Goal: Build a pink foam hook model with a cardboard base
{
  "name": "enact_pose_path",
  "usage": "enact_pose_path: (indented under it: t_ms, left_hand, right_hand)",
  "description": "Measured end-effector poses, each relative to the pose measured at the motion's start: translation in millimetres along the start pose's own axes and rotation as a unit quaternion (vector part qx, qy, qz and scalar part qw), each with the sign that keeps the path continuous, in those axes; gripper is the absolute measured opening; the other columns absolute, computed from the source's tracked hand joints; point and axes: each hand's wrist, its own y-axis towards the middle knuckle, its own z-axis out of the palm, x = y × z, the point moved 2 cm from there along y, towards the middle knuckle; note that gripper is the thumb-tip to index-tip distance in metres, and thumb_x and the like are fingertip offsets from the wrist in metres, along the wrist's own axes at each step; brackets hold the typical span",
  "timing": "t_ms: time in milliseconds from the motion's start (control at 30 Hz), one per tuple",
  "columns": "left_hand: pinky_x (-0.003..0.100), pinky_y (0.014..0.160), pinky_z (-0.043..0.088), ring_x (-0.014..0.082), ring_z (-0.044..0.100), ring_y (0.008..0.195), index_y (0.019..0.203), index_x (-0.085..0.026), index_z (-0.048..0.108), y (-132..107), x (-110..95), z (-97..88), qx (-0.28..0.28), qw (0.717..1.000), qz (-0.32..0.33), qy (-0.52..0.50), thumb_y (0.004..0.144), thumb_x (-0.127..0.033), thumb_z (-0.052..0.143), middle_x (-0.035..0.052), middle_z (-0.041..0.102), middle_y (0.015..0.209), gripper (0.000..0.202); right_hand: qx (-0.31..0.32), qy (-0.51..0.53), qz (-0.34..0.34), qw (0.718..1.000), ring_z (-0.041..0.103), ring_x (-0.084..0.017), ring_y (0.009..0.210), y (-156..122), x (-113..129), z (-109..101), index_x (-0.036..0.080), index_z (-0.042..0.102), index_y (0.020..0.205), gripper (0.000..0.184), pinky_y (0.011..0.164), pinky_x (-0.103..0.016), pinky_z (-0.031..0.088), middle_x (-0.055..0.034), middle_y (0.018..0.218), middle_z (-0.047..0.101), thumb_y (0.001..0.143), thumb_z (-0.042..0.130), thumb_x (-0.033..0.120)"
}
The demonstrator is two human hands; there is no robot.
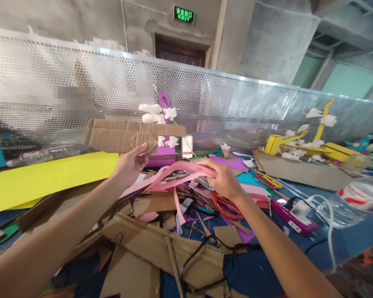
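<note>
Head view shows my 2 hands over a blue table (248, 271) full of scraps. My left hand (131, 166) has its thumb and fingers pinched on a small piece of brown cardboard (139, 138) with cut corners. Just behind that piece is a long strip of brown cardboard (107, 134). My right hand (225, 180) is curled around a bunch of pink strips (183, 166). The strips bend out to the left, toward my left arm, and 1 thin end hangs down over the mess. I cannot tell if they touch my left arm. Under my hands lie lots of cardboard scraps (174, 234), and a red loop (226, 209) sits near my right wrist. On the left is a big yellow sheet (68, 171). Past my hands stands a purple shape (164, 99) with white puffs (151, 109) on it. Off to the right are a yellow shape (321, 128) with white puffs too, a purple power strip (298, 221) with a white plug (301, 207) in it, and a clear bottle (365, 194). A shiny wall full of little holes (118, 89) runs along the back, and a green exit sign (184, 15) glows up high.
</note>
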Motion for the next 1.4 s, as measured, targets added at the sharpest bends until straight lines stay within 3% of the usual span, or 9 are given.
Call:
enact_pose_path:
  t_ms: [233, 333, 433, 533, 600, 800, 933, 1100, 1400]
  left_hand:
    - [0.015, 0.051, 0.049, 0.0116, 0.071, 0.071, 0.087, -0.014, 0.075, 4, -6, -3.8, -0.001, 1.0, 0.014, 0.016, 0.075, -0.014, 0.081, 0.006, 0.078, 0.088, 0.014]
    - [0.017, 0.052, 0.05, 0.0106, 0.067, 0.064, 0.086, -0.014, 0.075, 3, -11, -4.9, -0.016, 1.0, 0.015, 0.021, 0.074, -0.018, 0.083, 0.0059, 0.078, 0.086, 0.015]
    - [0.017, 0.053, 0.048, 0.0105, 0.066, 0.065, 0.086, -0.015, 0.075, 5, -12, -5.9, -0.006, 1.0, 0.019, 0.021, 0.071, -0.02, 0.085, 0.0062, 0.079, 0.087, 0.019]
    - [0.016, 0.054, 0.047, 0.0113, 0.07, 0.072, 0.086, -0.014, 0.075, 7, -10, -7.2, 0.013, 0.999, 0.035, 0.01, 0.07, -0.016, 0.084, 0.0065, 0.079, 0.09, 0.019]
    - [0.016, 0.053, 0.047, 0.0113, 0.07, 0.071, 0.085, -0.013, 0.074, 8, -7, -8.2, 0.014, 0.999, 0.034, 0.012, 0.07, -0.014, 0.084, 0.0074, 0.079, 0.089, 0.018]
    - [0.015, 0.053, 0.05, 0.0083, 0.066, 0.062, 0.08, -0.014, 0.074, 4, 2, -8.0, -0.008, 1.0, 0.015, 0.013, 0.07, -0.012, 0.085, 0.0034, 0.076, 0.078, 0.015]
    - [0.015, 0.053, 0.051, 0.0092, 0.067, 0.064, 0.076, -0.014, 0.073, 3, 4, -8.2, -0.015, 1.0, 0.021, 0.007, 0.068, -0.012, 0.086, 0.0024, 0.075, 0.077, 0.015]
    - [0.016, 0.053, 0.05, 0.0092, 0.066, 0.064, 0.075, -0.014, 0.074, 5, 7, -10.5, -0.006, 1.0, 0.022, 0.008, 0.065, -0.016, 0.089, 0.0015, 0.074, 0.074, 0.018]
    - [0.016, 0.054, 0.048, 0.0103, 0.068, 0.066, 0.079, -0.014, 0.073, 5, 11, -12.6, -0.011, 1.0, 0.019, -0.019, 0.065, -0.015, 0.089, 0.0026, 0.075, 0.075, 0.021]
  right_hand:
    - [-0.144, 0.015, 0.032, 0.989, 0.069, -0.025, 0.116, -1, 1, -5, 0.022, 0.072, 0.12, 0.034, 0.105, -0.039, 0.052, -0.0063, 0.123, 0.076, 0.093, 0.053, 0.018]
    - [-0.128, 0.023, 0.018, 0.991, 0.067, -0.024, 0.121, -2, 5, -2, 0.022, 0.073, 0.123, 0.038, 0.11, -0.042, 0.049, -0.0067, 0.127, 0.074, 0.092, 0.052, 0.016]
    - [0.068, 0.052, -0.022, 0.996, 0.066, -0.022, 0.122, -3, 12, 6, 0.025, 0.073, 0.126, 0.038, 0.11, -0.041, 0.048, -0.0054, 0.131, 0.073, 0.093, 0.055, 0.017]
    - [0.354, 0.106, -0.075, 0.926, 0.067, -0.022, 0.121, -10, 22, 13, 0.025, 0.074, 0.125, 0.032, 0.107, -0.037, 0.047, -0.0054, 0.131, 0.073, 0.095, 0.066, 0.029]
    - [0.428, 0.147, -0.083, 0.888, 0.067, -0.023, 0.121, -9, 26, 14, 0.023, 0.075, 0.126, 0.036, 0.106, -0.036, 0.047, -0.0072, 0.132, 0.073, 0.094, 0.071, 0.039]
    - [0.25, -0.017, -0.031, 0.968, 0.071, -0.022, 0.107, 40, 20, 35, 0.023, 0.074, 0.122, 0.028, 0.09, -0.03, 0.05, -0.0075, 0.122, 0.076, 0.103, 0.054, 0.027]
    - [0.314, -0.25, -0.087, 0.912, 0.073, -0.03, 0.106, 77, 23, 75, 0.023, 0.069, 0.129, 0.044, 0.083, -0.034, 0.051, -0.0148, 0.115, 0.076, 0.092, 0.056, 0.004]
    - [0.399, -0.303, -0.105, 0.859, 0.074, -0.034, 0.103, 95, 29, 116, 0.013, 0.069, 0.116, 0.035, 0.081, -0.037, 0.055, -0.0201, 0.111, 0.076, 0.083, 0.066, 0.003]
    - [0.239, -0.238, -0.143, 0.931, 0.063, -0.026, 0.126, 95, 20, 109, 0.016, 0.054, 0.138, 0.037, 0.098, -0.034, 0.05, -0.0155, 0.138, 0.065, 0.101, 0.05, 0.012]
